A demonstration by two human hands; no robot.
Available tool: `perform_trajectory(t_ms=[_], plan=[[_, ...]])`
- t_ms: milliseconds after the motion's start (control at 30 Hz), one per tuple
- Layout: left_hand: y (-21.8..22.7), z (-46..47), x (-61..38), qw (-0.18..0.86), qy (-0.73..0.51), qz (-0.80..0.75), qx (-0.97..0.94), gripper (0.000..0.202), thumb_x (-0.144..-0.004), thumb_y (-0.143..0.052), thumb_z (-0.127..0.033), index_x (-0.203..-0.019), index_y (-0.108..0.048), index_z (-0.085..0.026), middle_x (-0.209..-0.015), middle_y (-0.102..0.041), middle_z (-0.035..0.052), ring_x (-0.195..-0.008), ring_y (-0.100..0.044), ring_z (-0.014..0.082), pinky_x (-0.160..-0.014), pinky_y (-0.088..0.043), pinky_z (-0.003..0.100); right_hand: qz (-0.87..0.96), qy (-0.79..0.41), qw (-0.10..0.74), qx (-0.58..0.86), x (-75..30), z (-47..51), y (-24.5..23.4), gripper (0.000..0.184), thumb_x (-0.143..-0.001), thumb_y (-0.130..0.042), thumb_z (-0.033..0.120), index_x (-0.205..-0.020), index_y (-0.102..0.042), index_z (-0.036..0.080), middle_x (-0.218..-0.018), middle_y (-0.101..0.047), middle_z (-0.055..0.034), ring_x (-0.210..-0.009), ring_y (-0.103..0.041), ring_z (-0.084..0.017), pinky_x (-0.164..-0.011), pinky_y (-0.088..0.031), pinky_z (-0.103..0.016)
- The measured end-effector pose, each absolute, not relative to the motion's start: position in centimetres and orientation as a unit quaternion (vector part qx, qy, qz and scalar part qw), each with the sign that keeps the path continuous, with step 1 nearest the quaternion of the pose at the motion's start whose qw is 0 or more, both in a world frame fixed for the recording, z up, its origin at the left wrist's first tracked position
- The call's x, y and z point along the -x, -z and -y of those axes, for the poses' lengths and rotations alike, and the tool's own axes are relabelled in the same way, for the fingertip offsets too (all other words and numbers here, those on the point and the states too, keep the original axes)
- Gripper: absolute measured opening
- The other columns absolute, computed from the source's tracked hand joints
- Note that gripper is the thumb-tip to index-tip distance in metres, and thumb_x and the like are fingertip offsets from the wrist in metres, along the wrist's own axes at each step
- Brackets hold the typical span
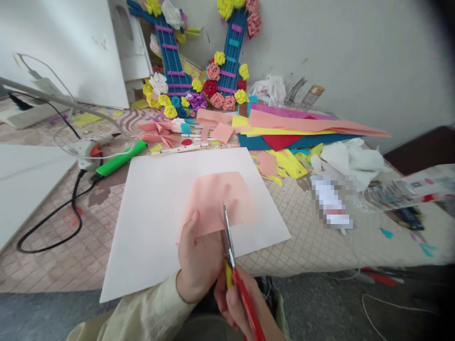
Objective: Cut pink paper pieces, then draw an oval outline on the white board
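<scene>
My left hand (197,258) pinches the lower edge of a pink paper sheet (216,196) and holds it up over a large white sheet (152,222) lying on the table. My right hand (245,308) grips red-handled scissors (232,258) just right of the left hand. The blades point upward and are closed or nearly so, with their tips cutting into the pink paper's bottom edge. A cream sleeve covers my left forearm.
Stacked coloured paper sheets (295,125) lie at the back right, with crumpled white paper (350,158) beside them. Blue craft pieces with paper flowers (209,85) lean on the wall. A green marker (121,158), black cable (53,222) and a pixelated tube (330,203) lie around.
</scene>
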State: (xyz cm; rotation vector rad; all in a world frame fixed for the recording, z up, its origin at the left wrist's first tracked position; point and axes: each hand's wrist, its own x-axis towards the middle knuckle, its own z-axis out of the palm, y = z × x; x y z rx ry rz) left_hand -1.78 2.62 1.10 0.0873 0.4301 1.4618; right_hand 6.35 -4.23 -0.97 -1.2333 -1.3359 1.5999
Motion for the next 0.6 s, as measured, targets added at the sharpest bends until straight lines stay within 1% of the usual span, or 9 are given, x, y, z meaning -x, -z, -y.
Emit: perform_trajectory(t_ms=[133, 300, 467, 600], plan=[[-1.24, -2.71, 1.73, 0.706, -0.672, -0.215, -0.050, 0.044, -0.082, -0.033, -0.042, -0.107, -0.061, -0.018, -0.109, -0.063, 0.0061, -0.121, -0.040, 0.0255, -0.104, -0.026, 0.041, 0.515, -0.617, 0.350, 0.481, -6.37, 4.21, 0.94, 0.044, -0.081, -0.035, 0.060, -0.069, -0.045, 0.020, -0.052, -0.038, 0.0033, -0.045, -0.034, -0.009, -0.040, -0.028, -0.022], [-1.38, -2.84, 1.88, 0.720, -0.649, -0.241, -0.037, 0.049, -0.082, -0.030, -0.043, -0.114, -0.057, -0.016, -0.115, -0.059, 0.0068, -0.122, -0.038, 0.0267, -0.104, -0.026, 0.041, 0.518, -0.615, 0.346, 0.483, -6.45, 4.09, 0.86, 0.043, -0.080, -0.035, 0.061, -0.072, -0.044, 0.019, -0.052, -0.040, 0.0032, -0.044, -0.034, -0.009, -0.040, -0.028, -0.022], [-1.09, -2.64, 1.95, 0.725, -0.655, -0.208, -0.043, 0.046, -0.081, -0.035, -0.044, -0.110, -0.060, -0.018, -0.110, -0.062, 0.0061, -0.121, -0.039, 0.0261, -0.105, -0.024, 0.041, 0.529, -0.596, 0.349, 0.493, -6.49, 3.87, 0.70, 0.045, -0.079, -0.036, 0.062, -0.071, -0.046, 0.019, -0.052, -0.040, 0.0021, -0.050, -0.040, -0.012, -0.042, -0.031, -0.023], [-0.98, -2.65, 1.95, 0.721, -0.663, -0.197, -0.045, 0.043, -0.082, -0.034, -0.043, -0.102, -0.064, -0.019, -0.107, -0.064, 0.0045, -0.121, -0.039, 0.0246, -0.105, -0.023, 0.039, 0.540, -0.585, 0.346, 0.496, -6.44, 3.67, 0.68, 0.045, -0.080, -0.035, 0.061, -0.066, -0.044, 0.019, -0.053, -0.038, 0.0019, -0.052, -0.039, -0.012, -0.043, -0.032, -0.023]])
